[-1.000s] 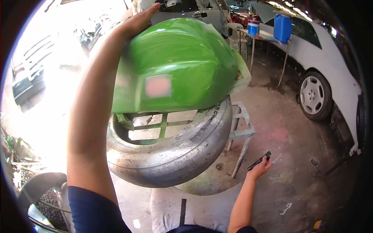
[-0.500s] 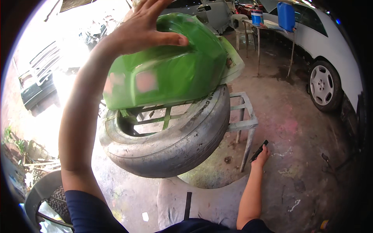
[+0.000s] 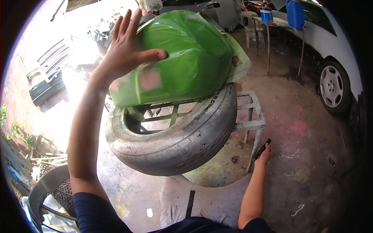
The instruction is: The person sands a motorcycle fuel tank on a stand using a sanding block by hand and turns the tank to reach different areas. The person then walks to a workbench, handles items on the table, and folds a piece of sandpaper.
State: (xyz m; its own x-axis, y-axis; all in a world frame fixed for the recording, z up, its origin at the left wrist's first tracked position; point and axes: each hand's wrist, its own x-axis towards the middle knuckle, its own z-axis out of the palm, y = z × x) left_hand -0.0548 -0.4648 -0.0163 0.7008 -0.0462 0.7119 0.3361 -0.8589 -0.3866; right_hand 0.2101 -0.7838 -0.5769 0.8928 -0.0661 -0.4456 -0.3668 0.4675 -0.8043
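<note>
A glossy green curved body panel point(image 3: 194, 64) with pale pinkish patches lies on a worn, greyish tyre point(image 3: 175, 153). Over the panel's left side my left hand point(image 3: 126, 54) is spread, fingers apart and thumb pointing right. The palm is on or just above the surface; I cannot tell which. My right hand point(image 3: 265, 155), low on the right and away from the panel, grips a slim black bar-shaped tool point(image 3: 261, 150), its exact kind unclear. Beneath the tyre is a grey metal stand point(image 3: 250, 125), seen partly through the tyre's hole.
A white car point(image 3: 338, 66) stands at the right. Behind, a small table point(image 3: 279, 25) bears a blue jug point(image 3: 295, 15) and a blue can point(image 3: 266, 14), beside a plastic chair point(image 3: 250, 19). A dark round tub point(image 3: 37, 194) is at the lower left.
My left hand has slid left and down across the panel, its fingers now more upright. My right hand keeps its hold on the black tool. The whole view has shifted slightly.
</note>
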